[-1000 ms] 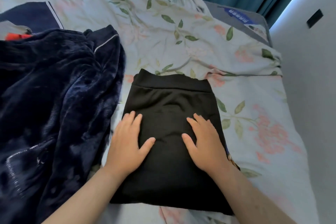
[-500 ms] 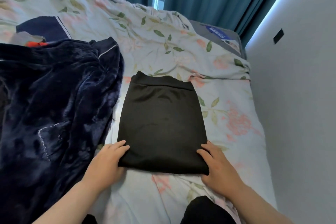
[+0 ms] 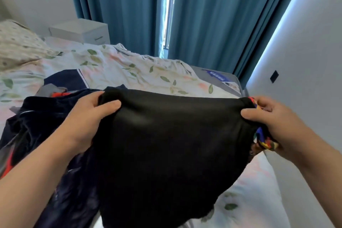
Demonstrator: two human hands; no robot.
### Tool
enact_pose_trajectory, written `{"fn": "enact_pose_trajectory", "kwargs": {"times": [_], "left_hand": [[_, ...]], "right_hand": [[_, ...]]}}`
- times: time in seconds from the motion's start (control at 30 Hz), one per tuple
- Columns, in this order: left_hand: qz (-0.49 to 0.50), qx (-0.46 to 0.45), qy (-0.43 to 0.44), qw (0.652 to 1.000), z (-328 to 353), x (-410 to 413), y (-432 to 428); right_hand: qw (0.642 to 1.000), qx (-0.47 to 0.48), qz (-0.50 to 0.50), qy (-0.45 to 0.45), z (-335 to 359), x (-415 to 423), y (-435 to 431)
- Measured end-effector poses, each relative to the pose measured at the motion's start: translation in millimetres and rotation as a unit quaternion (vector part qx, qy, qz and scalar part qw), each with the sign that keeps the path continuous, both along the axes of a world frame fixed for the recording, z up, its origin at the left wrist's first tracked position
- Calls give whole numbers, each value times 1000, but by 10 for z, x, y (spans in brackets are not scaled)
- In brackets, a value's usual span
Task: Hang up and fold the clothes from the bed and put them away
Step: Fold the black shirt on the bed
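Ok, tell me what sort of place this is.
Most likely a home bedroom: a bed with a floral leaf-print quilt, a small white bedside cabinet, and long teal curtains over a window behind it.

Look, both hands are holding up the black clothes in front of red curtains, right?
Not quite. The curtains are blue-green, not red, as the head view shows. The rest is right: the left hand and the right hand are both holding up the black clothes in front of them.

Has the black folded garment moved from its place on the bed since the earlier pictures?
Yes. The black garment is lifted off the floral bedsheet, held up by the left hand and right hand.
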State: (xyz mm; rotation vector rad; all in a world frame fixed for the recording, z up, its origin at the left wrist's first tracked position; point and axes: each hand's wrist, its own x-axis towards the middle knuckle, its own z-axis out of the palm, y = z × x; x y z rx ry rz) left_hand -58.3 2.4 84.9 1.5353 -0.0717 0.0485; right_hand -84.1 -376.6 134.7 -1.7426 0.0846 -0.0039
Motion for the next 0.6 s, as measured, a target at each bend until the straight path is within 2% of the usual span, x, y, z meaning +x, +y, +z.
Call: {"fn": "enact_pose_trajectory", "kwargs": {"times": [0.13, 0.23, 0.33, 0.4, 0.6], "left_hand": [[2, 18, 146, 989, -380, 451, -135], [-22, 40, 237, 970, -976, 666, -203], [-3, 84, 261, 962, -1528, 869, -260], [19, 99, 257, 961, -1788, 1051, -295], [60, 121, 277, 951, -2225, 1576, -437]], "right_hand": [[982, 52, -2, 184, -290, 530, -13], [966, 14, -36, 255, -805, 842, -16], [972, -74, -31, 222, -1344, 1111, -4], [974, -100, -46, 200, -1621, 1284, 5], [982, -67, -65, 163, -2151, 1785, -20]]}}
